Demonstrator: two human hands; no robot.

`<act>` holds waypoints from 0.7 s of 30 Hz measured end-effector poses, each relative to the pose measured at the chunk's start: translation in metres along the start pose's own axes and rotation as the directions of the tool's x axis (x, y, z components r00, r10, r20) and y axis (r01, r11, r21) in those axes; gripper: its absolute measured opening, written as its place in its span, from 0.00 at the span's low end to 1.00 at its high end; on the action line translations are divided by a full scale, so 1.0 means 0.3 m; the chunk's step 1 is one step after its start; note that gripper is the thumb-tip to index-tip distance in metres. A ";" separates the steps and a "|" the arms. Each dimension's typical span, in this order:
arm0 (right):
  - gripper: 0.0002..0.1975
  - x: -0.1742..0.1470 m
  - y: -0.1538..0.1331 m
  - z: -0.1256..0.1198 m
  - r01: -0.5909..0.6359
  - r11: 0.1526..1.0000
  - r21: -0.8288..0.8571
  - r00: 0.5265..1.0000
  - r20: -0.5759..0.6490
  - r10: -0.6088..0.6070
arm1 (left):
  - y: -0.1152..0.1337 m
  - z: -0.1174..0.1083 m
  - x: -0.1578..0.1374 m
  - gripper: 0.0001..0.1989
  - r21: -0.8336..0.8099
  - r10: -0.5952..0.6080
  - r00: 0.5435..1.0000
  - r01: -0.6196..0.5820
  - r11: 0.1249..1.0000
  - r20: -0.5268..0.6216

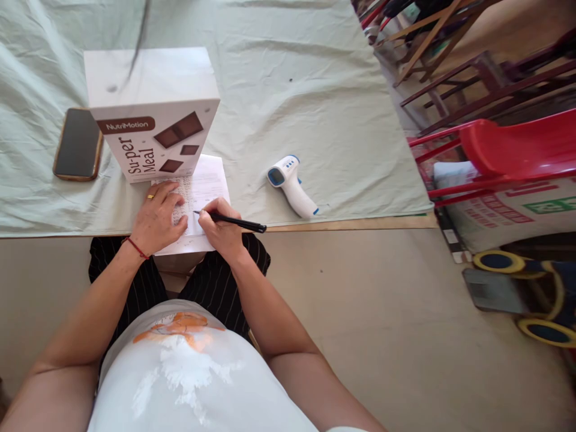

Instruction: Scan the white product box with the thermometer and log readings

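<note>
Between the fingers of my right hand (221, 231) is a black pen (238, 222), its tip touching or just above a white sheet of paper (209, 180). My left hand (157, 219) lies on the left part of the paper with its fingers spread, a ring and a red wrist cord on it. Dense small writing shows on the sheet beside those fingers. Right behind the left hand stands a white NutriMotion box (155, 114), upright, partly covering the paper. The paper's near edge sticks out past the table's edge.
On the pale green tablecloth (288, 114), a phone (78, 144) lies left of the box and a white infrared thermometer (291, 185) lies to the right. Past the table's right side are a red plastic chair (517, 147), a printed sack (508, 210) and wooden frames (481, 78).
</note>
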State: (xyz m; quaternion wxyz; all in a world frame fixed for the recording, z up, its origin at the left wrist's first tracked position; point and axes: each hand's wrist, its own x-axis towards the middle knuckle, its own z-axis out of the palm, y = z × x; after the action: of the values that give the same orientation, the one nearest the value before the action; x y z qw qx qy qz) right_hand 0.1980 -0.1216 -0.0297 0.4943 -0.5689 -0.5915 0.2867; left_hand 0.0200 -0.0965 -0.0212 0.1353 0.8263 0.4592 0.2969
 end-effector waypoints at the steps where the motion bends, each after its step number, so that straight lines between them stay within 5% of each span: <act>1: 0.07 0.000 0.000 0.000 0.002 1.000 -0.001 1.000 0.001 -0.002 | 0.000 0.000 0.000 0.10 0.004 0.001 1.000 -0.001 1.000 -0.001; 10: 0.05 0.014 0.027 -0.034 0.123 0.991 -0.057 0.988 -0.088 -0.128 | 0.001 -0.003 -0.001 0.08 0.030 0.024 1.000 -0.024 0.999 -0.011; 14: 0.15 0.087 0.092 -0.107 0.243 0.923 -0.297 0.970 0.056 -0.238 | -0.007 0.004 0.001 0.08 0.032 0.023 0.999 -0.022 0.999 -0.026; 18: 0.27 0.151 0.143 -0.164 0.254 0.841 -0.478 0.963 0.209 -0.172 | -0.004 0.017 -0.012 0.09 0.046 0.073 0.996 -0.071 0.996 -0.057; 21: 0.27 0.146 0.148 -0.173 0.277 0.831 -0.482 0.956 0.227 -0.186 | -0.012 -0.005 -0.031 0.09 0.036 0.009 0.973 -0.001 0.999 -0.231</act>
State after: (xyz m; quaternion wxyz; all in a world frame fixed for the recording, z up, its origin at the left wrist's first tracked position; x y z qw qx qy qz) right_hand 0.2686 -0.0830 -0.0403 0.3054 -0.5762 -0.7507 0.1058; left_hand 0.0129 -0.1024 -0.0252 0.0655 0.7897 0.4749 0.3829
